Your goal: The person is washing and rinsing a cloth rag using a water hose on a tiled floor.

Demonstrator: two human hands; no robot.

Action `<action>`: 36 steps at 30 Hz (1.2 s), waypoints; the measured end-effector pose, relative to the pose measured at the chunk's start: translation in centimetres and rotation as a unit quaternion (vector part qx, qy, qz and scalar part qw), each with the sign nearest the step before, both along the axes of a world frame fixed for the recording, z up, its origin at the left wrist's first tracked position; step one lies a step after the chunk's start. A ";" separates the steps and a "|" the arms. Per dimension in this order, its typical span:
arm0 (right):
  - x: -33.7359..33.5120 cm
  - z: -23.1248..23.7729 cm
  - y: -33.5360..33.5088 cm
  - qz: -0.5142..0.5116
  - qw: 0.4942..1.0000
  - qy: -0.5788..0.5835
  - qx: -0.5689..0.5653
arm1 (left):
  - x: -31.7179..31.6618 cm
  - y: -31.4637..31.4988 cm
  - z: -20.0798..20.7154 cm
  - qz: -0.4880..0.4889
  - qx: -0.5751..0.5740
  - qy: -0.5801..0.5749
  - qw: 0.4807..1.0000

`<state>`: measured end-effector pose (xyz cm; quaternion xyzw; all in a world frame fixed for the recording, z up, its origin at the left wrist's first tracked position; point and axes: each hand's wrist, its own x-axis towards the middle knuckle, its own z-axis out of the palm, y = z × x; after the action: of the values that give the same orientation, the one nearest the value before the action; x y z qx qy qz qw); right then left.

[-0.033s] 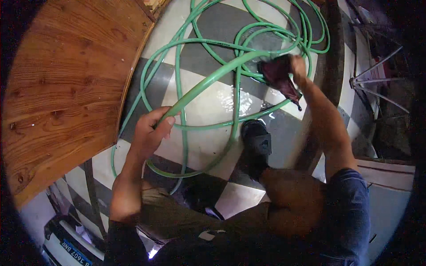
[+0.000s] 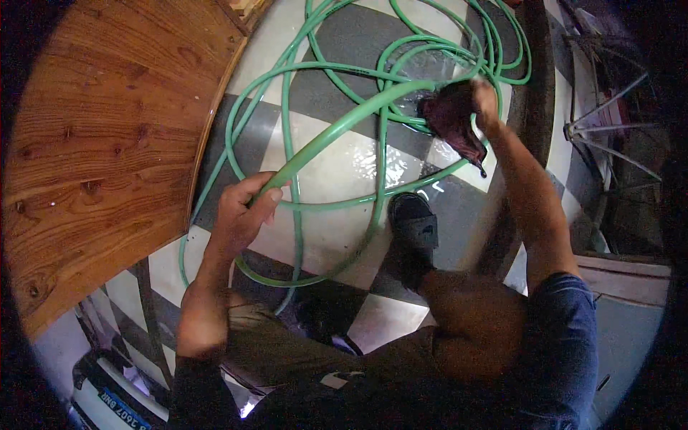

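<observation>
Gripping green hose (image 2: 344, 130) in left hand (image 2: 246, 206) and maroon cloth (image 2: 453, 118) against it in right hand (image 2: 486, 107), holding one stretch raised, leaving many loops (image 2: 322, 206) on wet floor (image 2: 340, 233)

Left hand (image 2: 247, 211) grips a green garden hose (image 2: 337, 130); right hand (image 2: 486, 106), farther right, holds a dark maroon cloth (image 2: 453, 118) against its far stretch. Hose loops (image 2: 337, 67) lie on the wet checkered floor (image 2: 333, 172), right of a wood-grain panel (image 2: 122, 129).

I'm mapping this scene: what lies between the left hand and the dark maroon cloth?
The head view shows a smooth green hose stretching from the left hand to the dark maroon cloth.
</observation>
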<state>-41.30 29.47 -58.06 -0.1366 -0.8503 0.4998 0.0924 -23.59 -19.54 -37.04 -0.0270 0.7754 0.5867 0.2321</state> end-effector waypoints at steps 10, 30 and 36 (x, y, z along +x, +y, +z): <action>1.4 8.2 -5.1 0.043 0.997 -0.025 -0.062 | 0.0 -0.2 -0.3 0.002 -0.010 0.017 1.000; 5.1 4.5 -7.8 0.166 0.898 -0.076 0.400 | 0.2 -1.4 -0.9 0.037 -0.008 0.005 0.999; 5.3 4.9 -6.8 0.190 0.757 -0.247 0.574 | 0.4 -1.1 -0.7 0.009 0.012 -0.007 1.000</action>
<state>-35.99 22.65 -53.15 -0.0121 -0.9795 -0.1260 -0.1570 -23.18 -20.69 -37.71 -0.0353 0.7662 0.5982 0.2320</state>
